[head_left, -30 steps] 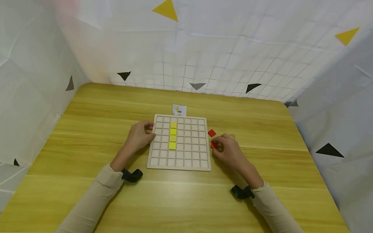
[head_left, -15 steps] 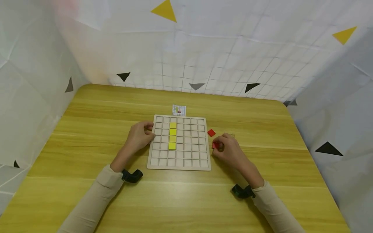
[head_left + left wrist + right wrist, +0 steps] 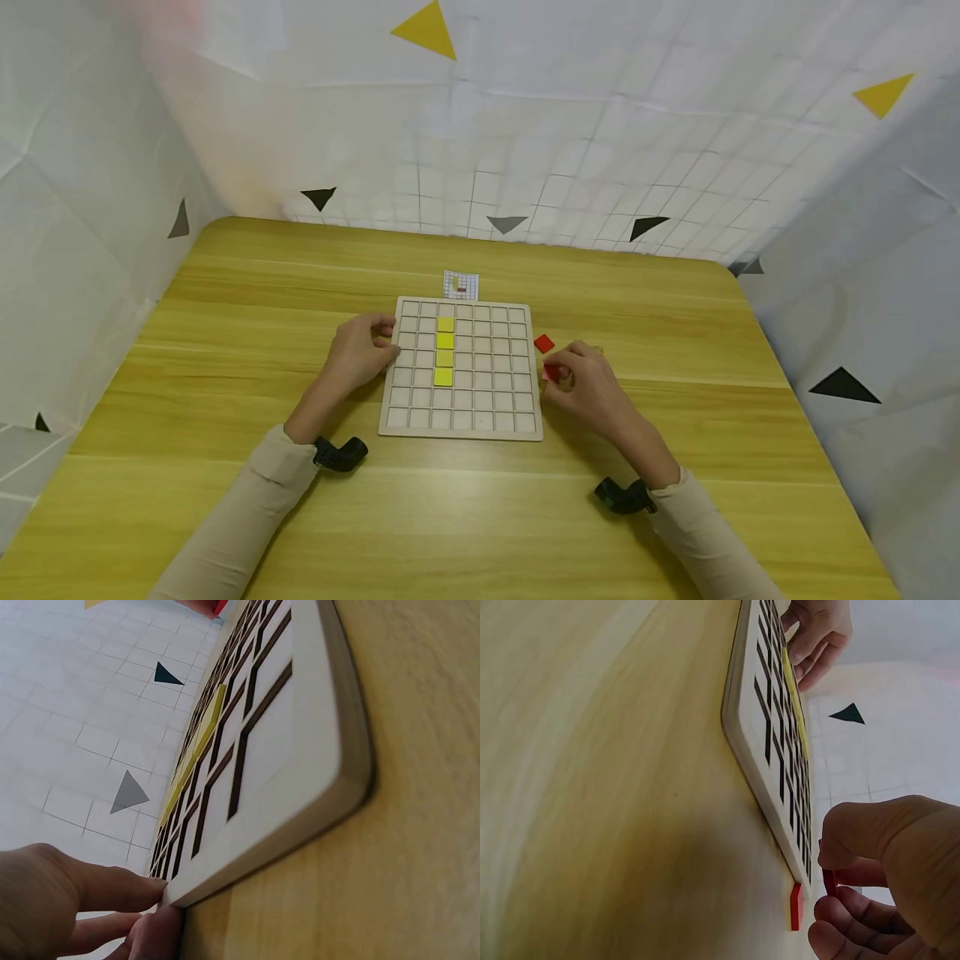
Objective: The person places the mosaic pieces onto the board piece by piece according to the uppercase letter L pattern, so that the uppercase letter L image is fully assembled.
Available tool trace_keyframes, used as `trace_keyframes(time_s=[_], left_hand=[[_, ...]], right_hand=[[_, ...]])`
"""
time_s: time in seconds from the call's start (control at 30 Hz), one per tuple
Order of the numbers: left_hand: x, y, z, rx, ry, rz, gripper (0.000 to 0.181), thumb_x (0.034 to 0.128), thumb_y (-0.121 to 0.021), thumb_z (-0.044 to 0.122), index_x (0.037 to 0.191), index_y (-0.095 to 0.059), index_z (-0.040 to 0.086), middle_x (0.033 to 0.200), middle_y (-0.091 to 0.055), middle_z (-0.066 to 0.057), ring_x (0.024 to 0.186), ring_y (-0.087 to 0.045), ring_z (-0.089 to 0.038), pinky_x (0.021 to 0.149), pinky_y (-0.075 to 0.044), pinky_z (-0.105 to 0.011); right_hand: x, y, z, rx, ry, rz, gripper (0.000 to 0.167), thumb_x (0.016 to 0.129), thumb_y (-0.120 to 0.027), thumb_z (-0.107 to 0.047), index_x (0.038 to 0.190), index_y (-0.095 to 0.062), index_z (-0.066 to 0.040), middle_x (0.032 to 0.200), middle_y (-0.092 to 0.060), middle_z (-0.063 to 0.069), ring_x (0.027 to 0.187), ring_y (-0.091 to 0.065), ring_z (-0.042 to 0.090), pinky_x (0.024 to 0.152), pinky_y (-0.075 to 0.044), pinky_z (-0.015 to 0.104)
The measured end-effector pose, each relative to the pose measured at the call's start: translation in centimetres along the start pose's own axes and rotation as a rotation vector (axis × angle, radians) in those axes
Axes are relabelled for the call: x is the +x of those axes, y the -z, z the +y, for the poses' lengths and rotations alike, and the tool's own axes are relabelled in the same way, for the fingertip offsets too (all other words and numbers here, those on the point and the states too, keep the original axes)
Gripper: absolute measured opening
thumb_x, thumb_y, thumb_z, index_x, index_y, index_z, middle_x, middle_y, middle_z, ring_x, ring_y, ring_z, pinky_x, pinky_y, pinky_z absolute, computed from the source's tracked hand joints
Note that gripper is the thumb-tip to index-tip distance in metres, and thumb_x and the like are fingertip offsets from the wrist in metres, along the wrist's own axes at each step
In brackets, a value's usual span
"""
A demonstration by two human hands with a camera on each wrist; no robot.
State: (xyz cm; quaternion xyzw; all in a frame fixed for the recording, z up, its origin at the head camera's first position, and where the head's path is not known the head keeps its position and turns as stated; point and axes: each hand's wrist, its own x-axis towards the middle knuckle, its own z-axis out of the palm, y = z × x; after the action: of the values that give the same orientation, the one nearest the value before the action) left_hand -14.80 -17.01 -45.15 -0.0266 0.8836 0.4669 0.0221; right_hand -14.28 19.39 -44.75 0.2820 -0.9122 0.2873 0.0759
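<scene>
A pale wooden grid board (image 3: pixel 480 398) lies flat on the table, with a column of several yellow square tiles (image 3: pixel 445 358) in its cells. My left hand (image 3: pixel 356 350) rests at the board's left edge; its thumb and fingertips touch the rim in the left wrist view. Just off the right edge, my right hand (image 3: pixel 592 387) pinches a red square tile (image 3: pixel 551 372) between thumb and fingers. The right wrist view shows this held tile (image 3: pixel 829 883) tilted up on edge. Another red tile (image 3: pixel 544 343) lies on the table by the board's right edge.
A small printed grid card (image 3: pixel 461 285) with yellow and red marks lies behind the board. Some small pale item (image 3: pixel 597 350) is mostly hidden behind my right hand. A white sheet wall (image 3: pixel 510 150) with printed triangles stands at the table's back.
The held red tile has tilted slightly within my right hand's fingers. Both hands and the board stay almost in place.
</scene>
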Motion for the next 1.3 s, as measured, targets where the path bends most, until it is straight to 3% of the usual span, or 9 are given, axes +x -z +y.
trace_keyframes(time_s=[0.67,1.3], left_hand=[[0.0,0.0,0.0,-0.005,-0.008,0.002,0.046,0.0853,-0.072,0.002,0.13,-0.061,-0.003,0.112,-0.063,-0.016,0.096,-0.067,-0.028,0.074,-0.057,-0.035],[-0.1,0.0,0.0,-0.015,-0.007,-0.008,0.047,0.0855,-0.072,0.003,0.13,-0.061,-0.004,0.113,-0.063,-0.017,0.098,-0.066,-0.029,0.078,-0.056,-0.039]], right_hand=[[1.7,-1.2,-3.2,0.069,0.058,-0.059,0.026,0.079,-0.077,0.001,0.105,-0.073,0.001,0.095,-0.057,0.007,0.079,-0.058,0.023,0.063,-0.051,0.028],[2.8,-3.0,-5.2,0.076,0.146,-0.083,0.024,0.078,-0.074,0.003,0.102,-0.073,0.001,0.094,-0.057,0.005,0.079,-0.057,0.018,0.065,-0.051,0.024]])
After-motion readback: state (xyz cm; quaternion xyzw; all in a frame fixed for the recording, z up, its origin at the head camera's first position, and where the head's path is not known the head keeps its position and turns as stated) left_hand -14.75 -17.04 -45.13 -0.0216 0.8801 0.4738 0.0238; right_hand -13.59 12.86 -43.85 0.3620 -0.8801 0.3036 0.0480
